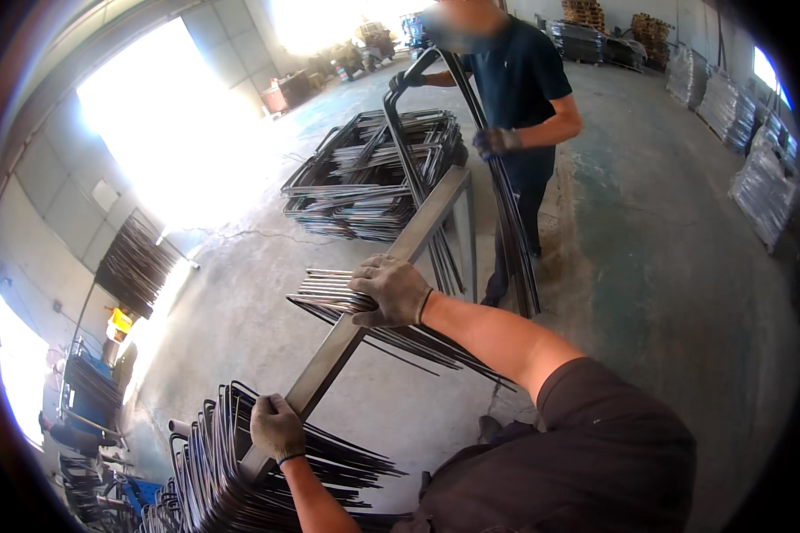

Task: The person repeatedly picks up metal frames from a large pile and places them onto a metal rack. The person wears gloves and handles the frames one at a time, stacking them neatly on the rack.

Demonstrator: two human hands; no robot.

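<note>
The gloved left hand (pixel 276 428) gripped a bent rod bundle (pixel 231 462) at the near end of a long steel rail (pixel 391 266). The gloved right hand (pixel 391 290) closed over a second bundle (pixel 347 306) lying across the rail's middle. Beyond it, a co-worker (pixel 516 98) held up a tall rod loop (pixel 471 151) at the far end. A rod pile (pixel 373 173) lay on the concrete floor (pixel 667 266) just left of the rail.

Bent steel rods (pixel 329 298): dark, thin bundle, lying flat across grey steel beam (pixel 400 258); second bundle (pixel 222 453) at beam's near end.
</note>
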